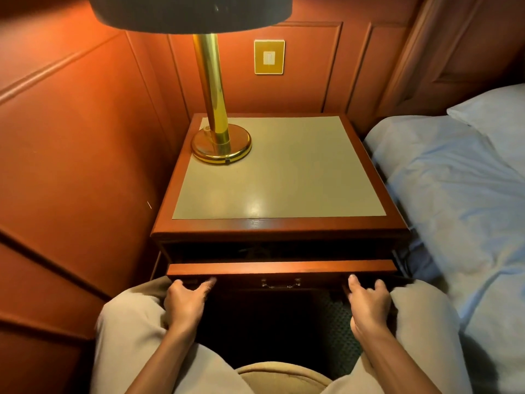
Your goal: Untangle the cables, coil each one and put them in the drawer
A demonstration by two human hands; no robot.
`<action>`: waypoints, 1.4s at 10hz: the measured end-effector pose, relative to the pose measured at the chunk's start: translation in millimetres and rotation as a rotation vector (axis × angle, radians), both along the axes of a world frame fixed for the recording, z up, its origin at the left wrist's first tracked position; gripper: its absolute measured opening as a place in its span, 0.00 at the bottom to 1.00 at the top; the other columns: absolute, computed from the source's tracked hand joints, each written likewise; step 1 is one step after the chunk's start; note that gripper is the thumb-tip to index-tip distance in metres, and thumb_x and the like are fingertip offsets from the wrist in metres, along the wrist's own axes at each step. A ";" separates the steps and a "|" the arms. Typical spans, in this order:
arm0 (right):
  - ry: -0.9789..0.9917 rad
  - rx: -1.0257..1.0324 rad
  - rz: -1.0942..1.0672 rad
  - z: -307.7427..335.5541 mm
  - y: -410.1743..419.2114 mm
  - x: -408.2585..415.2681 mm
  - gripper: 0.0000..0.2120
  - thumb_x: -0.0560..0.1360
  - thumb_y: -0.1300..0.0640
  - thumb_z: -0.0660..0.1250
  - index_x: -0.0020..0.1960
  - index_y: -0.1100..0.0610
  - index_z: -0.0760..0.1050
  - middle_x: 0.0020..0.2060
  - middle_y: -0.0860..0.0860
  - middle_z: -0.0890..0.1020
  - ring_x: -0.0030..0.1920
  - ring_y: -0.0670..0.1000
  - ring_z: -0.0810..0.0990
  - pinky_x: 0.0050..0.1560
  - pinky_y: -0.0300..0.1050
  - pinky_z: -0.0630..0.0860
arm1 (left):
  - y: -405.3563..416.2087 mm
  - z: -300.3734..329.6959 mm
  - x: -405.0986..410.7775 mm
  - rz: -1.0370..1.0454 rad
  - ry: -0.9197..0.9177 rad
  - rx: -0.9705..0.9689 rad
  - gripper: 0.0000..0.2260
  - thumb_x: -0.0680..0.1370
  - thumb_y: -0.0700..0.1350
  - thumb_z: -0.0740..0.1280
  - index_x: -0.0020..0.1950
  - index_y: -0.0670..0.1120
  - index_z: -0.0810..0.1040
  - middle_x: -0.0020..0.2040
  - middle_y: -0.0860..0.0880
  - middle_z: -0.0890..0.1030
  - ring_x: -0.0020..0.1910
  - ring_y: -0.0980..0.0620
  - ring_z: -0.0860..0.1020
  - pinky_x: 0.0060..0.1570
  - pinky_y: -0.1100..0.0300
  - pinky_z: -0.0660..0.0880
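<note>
While the reddish-brown wooden drawer (281,267) stood slightly out, its long front ran crosswise just beyond both hands. The left hand (186,301) and right hand (368,301) gripped its lower edge near opposite ends, fingers curled, equally near. Inside was too dark to make out.

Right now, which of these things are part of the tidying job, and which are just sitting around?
Part of the job:
drawer, slightly open
left hand and right hand, both at the drawer front

Just there:
brass lamp
nightstand
wall switch
bed

No cables clearly visible.
</note>
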State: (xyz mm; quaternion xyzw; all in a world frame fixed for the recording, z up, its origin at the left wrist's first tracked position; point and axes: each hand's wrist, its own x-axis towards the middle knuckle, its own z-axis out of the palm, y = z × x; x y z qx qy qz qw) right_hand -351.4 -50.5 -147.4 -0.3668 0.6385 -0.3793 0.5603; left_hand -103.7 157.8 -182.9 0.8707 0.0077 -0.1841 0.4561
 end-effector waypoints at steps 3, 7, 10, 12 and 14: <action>0.047 -0.030 0.037 6.6 -30.5 25.8 0.19 0.78 0.62 0.69 0.68 0.60 0.69 0.55 0.55 0.73 0.56 0.54 0.75 0.56 0.49 0.73 | -45.1 50.5 -4.0 0.164 0.001 -0.129 0.19 0.72 0.45 0.77 0.56 0.36 0.76 0.51 0.41 0.80 0.55 0.42 0.78 0.56 0.50 0.73; 0.262 -0.028 0.034 1.9 -57.6 44.0 0.14 0.75 0.74 0.59 0.57 0.63 0.72 0.51 0.57 0.74 0.50 0.55 0.75 0.49 0.48 0.71 | -69.0 44.9 19.3 0.204 -0.035 -0.061 0.11 0.74 0.31 0.70 0.53 0.25 0.75 0.54 0.27 0.79 0.56 0.33 0.78 0.56 0.45 0.73; 0.292 -0.076 0.064 2.1 -54.2 40.3 0.12 0.75 0.73 0.61 0.51 0.58 0.69 0.46 0.56 0.74 0.46 0.55 0.74 0.47 0.49 0.71 | -68.3 41.5 12.2 0.149 -0.038 0.001 0.11 0.74 0.34 0.70 0.51 0.27 0.78 0.52 0.28 0.80 0.55 0.31 0.79 0.54 0.45 0.74; 0.267 -0.030 0.111 8.5 -44.8 37.6 0.17 0.78 0.65 0.65 0.65 0.68 0.70 0.53 0.59 0.77 0.53 0.58 0.77 0.52 0.51 0.72 | -64.9 52.7 -3.0 0.058 -0.052 -0.144 0.15 0.74 0.44 0.75 0.54 0.35 0.78 0.51 0.37 0.82 0.52 0.40 0.80 0.52 0.53 0.73; 0.120 -0.067 0.208 34.8 -15.1 36.9 0.31 0.79 0.60 0.68 0.78 0.62 0.58 0.72 0.62 0.68 0.60 0.59 0.78 0.62 0.55 0.75 | -47.3 53.9 -23.1 -0.117 -0.159 -0.262 0.08 0.74 0.48 0.75 0.47 0.47 0.79 0.44 0.50 0.84 0.47 0.51 0.82 0.51 0.51 0.78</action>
